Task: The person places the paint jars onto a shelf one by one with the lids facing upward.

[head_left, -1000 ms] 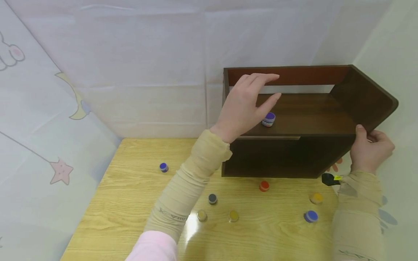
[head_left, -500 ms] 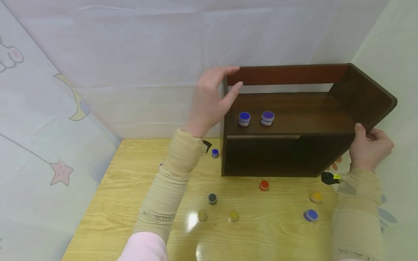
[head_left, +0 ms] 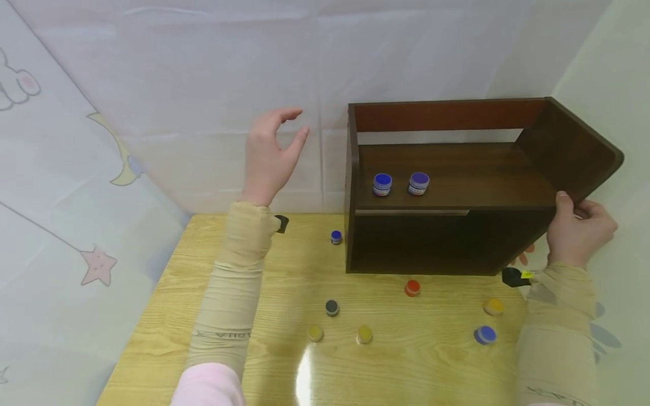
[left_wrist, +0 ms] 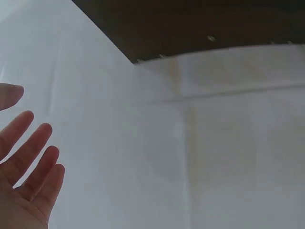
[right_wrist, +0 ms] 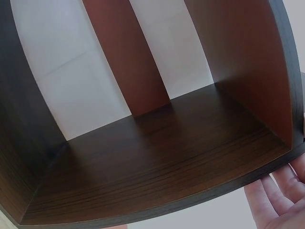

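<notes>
A dark brown wooden shelf unit [head_left: 457, 200] stands at the back right of the table. My right hand [head_left: 581, 234] grips the front edge of its right side panel, the thumb at the corner of the upper board. On that board, towards the left, sit a small blue-lidded jar [head_left: 382, 185] and a purple-lidded jar [head_left: 418, 184], side by side and apart. My left hand [head_left: 269, 158] hovers left of the unit, fingers loosely curved, holding nothing. In the left wrist view, its fingers [left_wrist: 31, 152] are spread apart below the unit's dark side.
Several small jars stand on the wooden table [head_left: 203, 287]: blue [head_left: 336, 237] beside the unit, black [head_left: 332, 308], red [head_left: 412, 288], yellow [head_left: 364, 334], orange [head_left: 493, 307] and violet-blue [head_left: 485, 334]. Printed cloth walls [head_left: 228, 84] close off the back and sides.
My left hand has moved left from above the shelf board into the air beside the unit, uncovering the blue-lidded jar on the board. My right hand keeps its grip on the side panel.
</notes>
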Available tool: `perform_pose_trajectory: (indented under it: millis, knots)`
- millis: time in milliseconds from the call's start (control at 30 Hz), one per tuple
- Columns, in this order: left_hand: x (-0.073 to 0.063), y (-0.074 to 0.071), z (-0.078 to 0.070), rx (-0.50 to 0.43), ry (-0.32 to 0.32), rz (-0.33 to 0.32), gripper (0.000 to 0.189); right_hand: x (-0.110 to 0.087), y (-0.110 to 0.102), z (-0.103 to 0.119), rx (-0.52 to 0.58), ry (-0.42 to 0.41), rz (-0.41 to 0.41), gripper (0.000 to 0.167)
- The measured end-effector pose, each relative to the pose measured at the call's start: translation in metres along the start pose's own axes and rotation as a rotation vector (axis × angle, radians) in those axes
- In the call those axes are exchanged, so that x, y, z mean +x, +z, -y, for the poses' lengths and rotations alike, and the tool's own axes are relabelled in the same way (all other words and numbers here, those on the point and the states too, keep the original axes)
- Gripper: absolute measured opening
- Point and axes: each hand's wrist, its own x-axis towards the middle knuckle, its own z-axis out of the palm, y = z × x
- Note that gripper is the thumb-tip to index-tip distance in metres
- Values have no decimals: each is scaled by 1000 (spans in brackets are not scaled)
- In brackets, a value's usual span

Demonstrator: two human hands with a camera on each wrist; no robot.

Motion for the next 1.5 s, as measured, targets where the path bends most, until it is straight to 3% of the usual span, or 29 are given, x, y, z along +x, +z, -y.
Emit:
perform_pose_trajectory:
  millis: [167,433,667,1067,1500]
  knots:
    - [-9,-8,23,40,-101,50,29,-1,-1,0,-53,-15,-16,26]
    - [-31,-16,69,74,-335,149,31,2,-2,-4,-49,5,-2,23]
    - [-50,-24,96,82,-510,215,33,0,-1,-2,-49,9,2,22]
    - [-86,-25,128,93,-664,320,36,1,-1,-1,4,23,-4,23]
    - [-119,-18,142,94,-779,401,39,0,-2,-3,-19,1,-10,22]
